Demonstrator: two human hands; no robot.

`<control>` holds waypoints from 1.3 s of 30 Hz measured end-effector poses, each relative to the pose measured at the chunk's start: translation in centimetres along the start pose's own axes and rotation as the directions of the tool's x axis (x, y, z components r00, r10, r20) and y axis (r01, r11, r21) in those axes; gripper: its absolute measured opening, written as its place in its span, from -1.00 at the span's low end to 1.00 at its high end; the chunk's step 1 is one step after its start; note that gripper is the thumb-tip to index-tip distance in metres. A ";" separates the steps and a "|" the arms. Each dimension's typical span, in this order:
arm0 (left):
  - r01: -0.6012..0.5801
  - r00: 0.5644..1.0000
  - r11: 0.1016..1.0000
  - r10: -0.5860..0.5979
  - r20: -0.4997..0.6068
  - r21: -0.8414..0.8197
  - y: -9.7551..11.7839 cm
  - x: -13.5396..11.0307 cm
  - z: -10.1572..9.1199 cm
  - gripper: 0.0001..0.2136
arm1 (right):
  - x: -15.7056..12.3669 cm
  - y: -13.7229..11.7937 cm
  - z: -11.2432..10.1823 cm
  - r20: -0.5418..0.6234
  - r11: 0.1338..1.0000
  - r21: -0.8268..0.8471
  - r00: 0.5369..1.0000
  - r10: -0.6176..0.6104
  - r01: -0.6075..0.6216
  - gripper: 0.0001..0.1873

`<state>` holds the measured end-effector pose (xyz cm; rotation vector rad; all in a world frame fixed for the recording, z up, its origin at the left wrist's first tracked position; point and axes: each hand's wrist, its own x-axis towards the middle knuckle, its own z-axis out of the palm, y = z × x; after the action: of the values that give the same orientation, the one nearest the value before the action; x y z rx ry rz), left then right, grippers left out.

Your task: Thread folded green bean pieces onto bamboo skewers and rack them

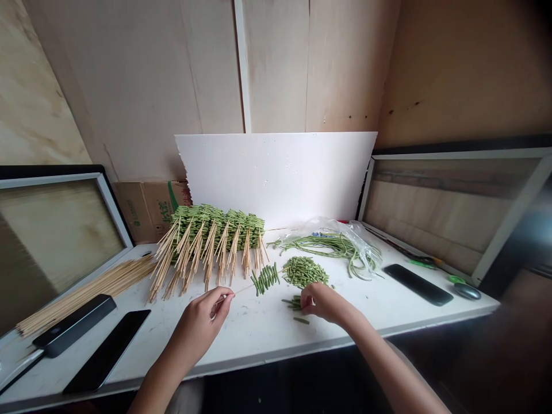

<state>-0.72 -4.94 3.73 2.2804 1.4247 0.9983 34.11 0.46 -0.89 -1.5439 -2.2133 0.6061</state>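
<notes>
My left hand (206,319) pinches the near end of a thin bamboo skewer (241,289) that carries a row of short green bean pieces (265,278) at its far end. My right hand (321,303) rests on the white table (259,333) with its fingers closed on a few cut bean pieces (294,302). One loose piece (301,320) lies just in front of it. A heap of cut bean pieces (304,270) sits right behind that hand.
Finished bean skewers (211,238) are stacked at the back. Bare skewers (86,290) lie at the left by a phone (107,351) and a black box (73,325). Long beans (336,247) on plastic, a remote (417,284) and a mouse (467,291) lie right.
</notes>
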 end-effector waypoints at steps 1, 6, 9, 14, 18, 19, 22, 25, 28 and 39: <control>0.000 1.000 1.000 0.000 0.001 -0.002 0.0 0.0 0.0 -0.76 | 0.0 0.0 0.0 -0.004 1.000 -0.006 1.000 -0.001 0.001 -0.95; 0.002 1.000 1.000 -0.002 0.007 -0.004 0.2 0.0 -0.1 -0.76 | -0.1 -0.3 -0.1 -0.006 1.000 -0.022 1.000 0.014 -0.014 -0.90; 0.004 1.000 1.000 -0.004 0.007 -0.010 0.2 -0.1 -0.1 -0.76 | -0.1 -0.6 -0.2 -0.018 0.999 -0.050 1.000 0.006 -0.007 -0.89; 0.003 1.000 1.000 -0.003 0.012 -0.015 -0.1 0.0 0.0 -0.76 | 0.0 -0.9 -0.3 -0.027 0.998 -0.057 0.999 0.021 -0.023 -0.92; 0.000 1.000 1.000 0.001 0.019 -0.020 -0.1 0.0 0.0 -0.76 | -0.2 -1.2 -0.4 -0.022 0.998 -0.067 1.000 0.006 -0.007 -0.94; 0.004 1.000 1.000 -0.004 0.020 -0.020 -0.1 0.0 0.0 -0.76 | -0.3 -1.2 -0.5 -0.034 0.998 -0.063 0.999 -0.017 0.015 -0.93; 0.010 1.000 1.000 -0.010 0.010 -0.023 -0.1 0.1 -0.1 -0.75 | -0.4 -1.4 -1.0 -0.082 0.995 0.024 0.992 -0.093 0.095 -0.87; 0.006 1.000 0.999 -0.006 -0.005 -0.035 -0.2 0.1 -0.2 -0.74 | -0.3 -1.5 -1.3 -0.131 0.969 0.211 0.986 -0.105 0.131 -0.85; 0.003 1.000 0.999 -0.005 -0.026 -0.053 -0.5 0.1 -0.1 -0.73 | 0.3 -1.4 -1.2 -0.189 0.896 0.422 0.980 -0.062 0.138 -0.76; -0.003 0.997 0.992 -0.007 -0.081 -0.125 -0.5 0.1 0.4 -0.69 | 0.6 -3.0 -0.7 -0.144 0.199 0.972 0.984 0.103 0.122 -0.61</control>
<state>-0.77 -4.57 3.17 2.1715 1.3540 1.1582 31.99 0.18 1.36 -0.7486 -1.0726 1.4446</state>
